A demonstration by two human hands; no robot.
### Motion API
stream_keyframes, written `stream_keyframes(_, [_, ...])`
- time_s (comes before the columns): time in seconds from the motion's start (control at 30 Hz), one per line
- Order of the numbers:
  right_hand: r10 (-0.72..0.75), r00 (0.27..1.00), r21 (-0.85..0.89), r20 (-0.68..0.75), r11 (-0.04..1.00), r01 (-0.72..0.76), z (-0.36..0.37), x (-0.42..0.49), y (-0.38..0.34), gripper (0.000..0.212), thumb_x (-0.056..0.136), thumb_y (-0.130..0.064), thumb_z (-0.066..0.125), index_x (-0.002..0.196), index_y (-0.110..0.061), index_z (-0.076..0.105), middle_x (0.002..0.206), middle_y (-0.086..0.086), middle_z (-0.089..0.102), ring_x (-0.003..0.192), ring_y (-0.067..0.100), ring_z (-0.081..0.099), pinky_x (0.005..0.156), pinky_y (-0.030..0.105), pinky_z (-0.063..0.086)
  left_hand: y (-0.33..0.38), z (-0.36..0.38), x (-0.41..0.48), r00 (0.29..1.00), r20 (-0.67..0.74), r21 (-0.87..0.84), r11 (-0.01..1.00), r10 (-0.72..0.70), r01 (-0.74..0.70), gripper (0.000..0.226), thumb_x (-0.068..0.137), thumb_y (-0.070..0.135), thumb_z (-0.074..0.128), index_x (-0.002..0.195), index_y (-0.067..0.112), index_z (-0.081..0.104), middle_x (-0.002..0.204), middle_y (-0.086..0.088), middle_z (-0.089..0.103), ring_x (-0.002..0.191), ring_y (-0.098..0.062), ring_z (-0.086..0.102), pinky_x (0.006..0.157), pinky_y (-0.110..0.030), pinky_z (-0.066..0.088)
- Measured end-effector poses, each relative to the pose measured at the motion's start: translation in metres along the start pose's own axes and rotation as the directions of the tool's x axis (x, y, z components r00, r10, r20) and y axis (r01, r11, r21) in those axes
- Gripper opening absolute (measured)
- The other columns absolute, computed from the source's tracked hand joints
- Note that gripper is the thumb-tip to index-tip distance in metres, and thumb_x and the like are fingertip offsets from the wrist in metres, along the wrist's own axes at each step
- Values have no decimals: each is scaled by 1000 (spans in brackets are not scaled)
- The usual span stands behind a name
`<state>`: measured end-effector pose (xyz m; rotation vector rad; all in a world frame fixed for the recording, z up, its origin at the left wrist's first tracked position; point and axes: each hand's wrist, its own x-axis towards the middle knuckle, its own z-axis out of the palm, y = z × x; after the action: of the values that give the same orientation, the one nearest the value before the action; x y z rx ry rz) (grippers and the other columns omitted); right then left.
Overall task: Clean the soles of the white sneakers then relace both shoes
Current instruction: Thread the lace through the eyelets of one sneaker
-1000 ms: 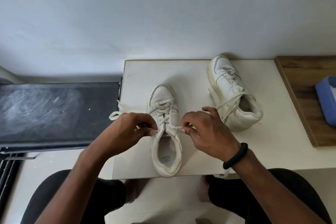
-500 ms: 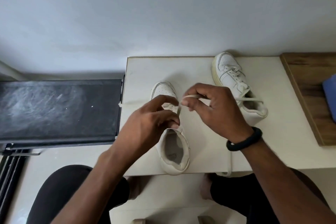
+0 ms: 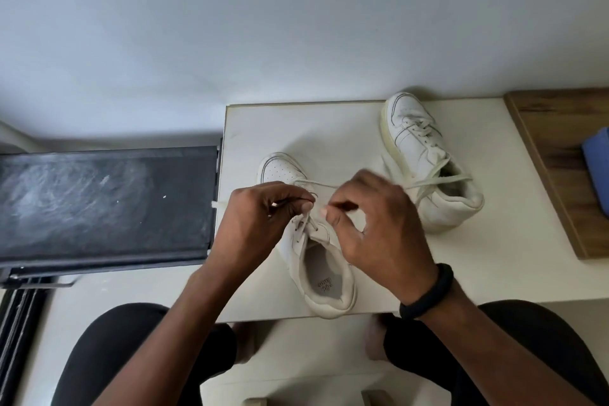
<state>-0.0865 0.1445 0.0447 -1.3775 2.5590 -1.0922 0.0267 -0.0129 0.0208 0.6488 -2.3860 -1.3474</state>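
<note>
A white sneaker (image 3: 321, 277) stands upright on the white table (image 3: 329, 128), toe pointing away from me, heel at the near edge. My left hand (image 3: 260, 224) and my right hand (image 3: 375, 224) hover over its lacing and hide most of the eyelets. Each hand pinches a stretch of its white lace (image 3: 316, 183), which runs in a loop between them; one end trails off the table's left edge. The second white sneaker (image 3: 425, 158) sits at the back right, leaning on its side, with its laces loose across the opening.
A black dusty surface (image 3: 105, 201) adjoins the table on the left. A wooden board (image 3: 557, 158) with a blue object (image 3: 596, 161) lies at the right edge. My knees in black trousers are below the table's near edge. A pale wall rises behind.
Both hands rose from the top eyelets toward the middle of the lacing, then came closer together, drawing the lace into a loop above the tongue. The sneakers stayed put.
</note>
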Motion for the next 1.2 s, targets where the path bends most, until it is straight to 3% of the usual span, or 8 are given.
stream_keyframes(0.13, [159,969,11,187,986,-164,24,-9,-6,29,78,-54,68,86,-26,69,80,-10,62,69,13,60,66,31,51,2,-2,-1,1000,-12,-1,1000,4,-4,10,89,11,81,92,20,84,88,20,78,83,2,72,73,-9,50])
stream_keyframes(0.37, [193,980,3,57,981,-194,36,3,-5,19,83,-36,61,69,-23,60,63,-8,59,57,12,52,53,27,41,8,-8,-2,991,0,16,991,-131,131,30,93,51,62,100,31,83,73,37,70,86,14,70,71,-5,47])
stream_keyframes(0.53, [257,965,199,45,945,-261,34,5,-10,5,76,-24,62,75,-20,64,58,-11,58,52,9,51,52,28,46,4,-17,-2,975,94,66,978,-202,196,31,103,51,57,102,33,82,85,20,78,78,11,69,66,-10,46])
stream_keyframes(0.63, [400,861,635,316,585,-505,20,13,-16,9,74,-16,56,70,-8,55,51,-1,44,46,13,35,52,34,27,6,-21,-2,959,161,49,972,-234,229,34,88,34,50,102,32,82,86,17,78,72,5,66,62,-11,44])
stream_keyframes(0.7, [303,808,764,506,277,-583,1,20,-19,8,74,-13,51,73,-5,53,50,5,37,43,15,26,52,37,19,7,-24,-3,955,197,61,975,-222,214,34,85,27,51,100,36,80,88,20,76,73,7,65,64,-9,43])
stream_keyframes(0.87, [3,907,904,422,79,-421,-50,35,-23,10,72,-16,57,79,-8,57,63,7,52,51,21,39,56,39,27,3,-26,-7,963,263,132,991,-63,28,23,85,27,69,106,33,76,98,23,75,98,-1,69,86,-21,56])
stream_keyframes(1.03, [8,981,973,192,131,-191,-69,41,-20,17,88,-12,36,93,-4,50,116,20,64,103,32,60,80,38,47,0,-20,-9,956,293,211,976,-18,-47,29,85,45,83,107,28,76,98,17,71,95,-4,65,83,-23,53])
stream_keyframes(1.2, [142,989,833,-49,552,-38,-57,41,-8,38,93,-9,50,128,5,53,144,13,57,116,33,60,86,42,51,2,-7,-11,973,228,212,974,33,-82,17,90,39,72,94,23,73,86,13,69,86,-9,64,78,-26,52])
